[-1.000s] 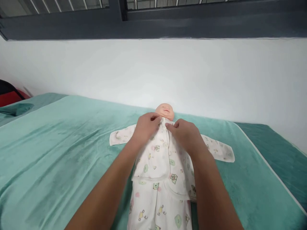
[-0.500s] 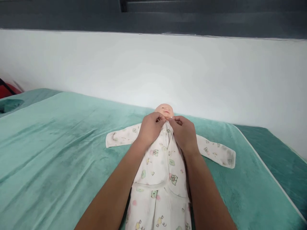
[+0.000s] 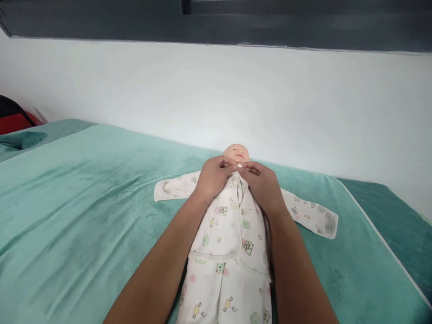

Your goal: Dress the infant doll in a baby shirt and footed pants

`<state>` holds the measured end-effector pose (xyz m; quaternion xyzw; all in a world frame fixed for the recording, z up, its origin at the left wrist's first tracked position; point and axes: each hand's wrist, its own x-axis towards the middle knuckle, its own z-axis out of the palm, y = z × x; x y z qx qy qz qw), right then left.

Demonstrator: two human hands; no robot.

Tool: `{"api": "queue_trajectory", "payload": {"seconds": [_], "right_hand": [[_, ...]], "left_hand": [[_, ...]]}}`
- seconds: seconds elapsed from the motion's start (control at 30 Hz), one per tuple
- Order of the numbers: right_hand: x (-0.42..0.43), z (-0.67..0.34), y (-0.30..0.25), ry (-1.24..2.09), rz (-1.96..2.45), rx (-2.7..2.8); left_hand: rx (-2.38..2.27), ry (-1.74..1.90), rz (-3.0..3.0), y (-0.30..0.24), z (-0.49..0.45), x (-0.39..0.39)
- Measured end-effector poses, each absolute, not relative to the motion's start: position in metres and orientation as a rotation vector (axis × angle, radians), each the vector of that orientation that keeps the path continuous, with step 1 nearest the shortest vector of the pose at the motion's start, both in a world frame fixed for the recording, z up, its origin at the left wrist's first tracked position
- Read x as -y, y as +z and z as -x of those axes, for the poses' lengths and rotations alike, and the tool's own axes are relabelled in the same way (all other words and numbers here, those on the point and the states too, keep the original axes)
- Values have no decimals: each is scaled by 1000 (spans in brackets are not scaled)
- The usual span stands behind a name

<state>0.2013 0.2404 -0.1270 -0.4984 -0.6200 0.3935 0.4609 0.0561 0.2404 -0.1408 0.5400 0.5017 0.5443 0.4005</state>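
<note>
A baby doll (image 3: 236,151) lies on its back, its head at the far side by the wall. It wears a white long-sleeved baby shirt (image 3: 216,225) printed with small bears and ducks, and matching trousers (image 3: 205,292). Both sleeves stretch out to the sides. At the neckline, just below the chin, my left hand (image 3: 216,175) pinches one edge of the shirt's collar. Close beside it, my right hand (image 3: 261,182) pinches the other edge, fingertips almost touching. The front edges hang slightly apart below my fingers. The fastening, if any, is hidden between my fingertips.
A pale green plush sheet (image 3: 101,193) with wrinkles covers the bed, and a darker green cover (image 3: 388,216) shows at the right. Behind stands a white wall (image 3: 168,90) under a dark grey frame (image 3: 118,20). A red and black object (image 3: 15,119) sits far left.
The view has shifted slightly, so everything sits a little further right. My hands stay at the collar, with the fingertips drawn a bit closer together.
</note>
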Motion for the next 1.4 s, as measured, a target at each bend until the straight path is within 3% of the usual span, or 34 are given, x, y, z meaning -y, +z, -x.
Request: {"api": "queue_trajectory", "payload": {"seconds": [0.5, 0.8, 1.17, 1.4], "right_hand": [[-230, -198, -119, 714, 1420, 1920], [-225, -204, -115, 833, 1403, 1698], [-205, -198, -119, 636, 1362, 1893], [-169, -197, -117, 547, 1580, 1839]], "left_hand": [[-1336, 1237, -1308, -133, -56, -234], [-1433, 1296, -1570, -142, -51, -232], [-1478, 1377, -1778, -147, -49, -215], [-1398, 1403, -1814, -143, -45, -182]]}}
